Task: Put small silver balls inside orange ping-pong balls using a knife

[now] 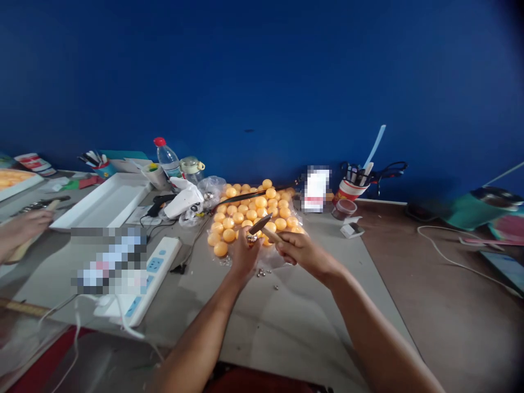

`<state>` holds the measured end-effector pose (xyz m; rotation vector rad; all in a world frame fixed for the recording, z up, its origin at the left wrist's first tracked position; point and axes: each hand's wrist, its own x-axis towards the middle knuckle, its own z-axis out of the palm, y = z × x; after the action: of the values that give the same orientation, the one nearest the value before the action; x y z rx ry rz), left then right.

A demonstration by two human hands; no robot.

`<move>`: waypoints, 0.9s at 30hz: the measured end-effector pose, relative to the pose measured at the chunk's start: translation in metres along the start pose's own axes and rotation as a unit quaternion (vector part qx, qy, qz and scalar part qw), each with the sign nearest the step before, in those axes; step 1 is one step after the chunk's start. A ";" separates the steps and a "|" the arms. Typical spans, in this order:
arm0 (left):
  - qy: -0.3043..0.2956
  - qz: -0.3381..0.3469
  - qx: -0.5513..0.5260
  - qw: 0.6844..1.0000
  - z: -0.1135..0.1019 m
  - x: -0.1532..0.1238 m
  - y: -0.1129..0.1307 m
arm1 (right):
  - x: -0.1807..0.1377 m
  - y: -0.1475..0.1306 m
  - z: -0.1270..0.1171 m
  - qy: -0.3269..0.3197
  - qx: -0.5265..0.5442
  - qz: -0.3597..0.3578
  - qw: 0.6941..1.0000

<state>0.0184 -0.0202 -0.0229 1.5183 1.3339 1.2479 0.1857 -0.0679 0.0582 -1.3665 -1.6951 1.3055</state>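
My right hand (pixel 301 250) is closed on the wooden handle of a small knife (pixel 262 224), its dark blade pointing up and left. My left hand (pixel 244 252) is closed in a pinch just below the blade tip, on something small and shiny that I cannot make out. Both hands hover above a grey mat (pixel 286 316). A few small metal beads (pixel 262 273) lie on the mat under my hands. Just beyond them is a heap of several orange balls (pixel 249 210) on clear plastic.
A white power strip (pixel 141 284) and cables lie left. A white tray (pixel 104 202), a hot glue gun (pixel 180 202), a water bottle (pixel 167 157) and a jar stand behind. A pen cup (pixel 352 188) stands at right. Another person's hand (pixel 22 229) holds a tool at far left.
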 end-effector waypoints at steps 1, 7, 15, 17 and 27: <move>-0.001 0.005 -0.006 1.000 0.000 0.000 0.000 | 0.001 0.001 0.000 0.006 -0.031 0.006 0.999; -0.006 -0.009 -0.016 1.000 0.000 0.000 -0.005 | 0.006 0.011 -0.002 0.003 -0.093 -0.006 0.996; -0.012 -0.013 0.014 1.000 -0.002 -0.001 -0.004 | 0.019 0.019 -0.003 0.134 -0.247 0.006 0.960; -0.006 -0.020 0.011 1.000 -0.003 -0.002 -0.003 | 0.022 0.022 0.000 0.140 -0.269 0.018 0.953; 0.045 0.033 0.017 0.998 -0.006 -0.002 0.003 | 0.025 0.037 0.014 0.216 -0.357 0.077 0.905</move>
<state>0.0138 -0.0227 -0.0186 1.5565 1.3782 1.3550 0.1796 -0.0486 0.0159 -2.0478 -1.8279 0.3631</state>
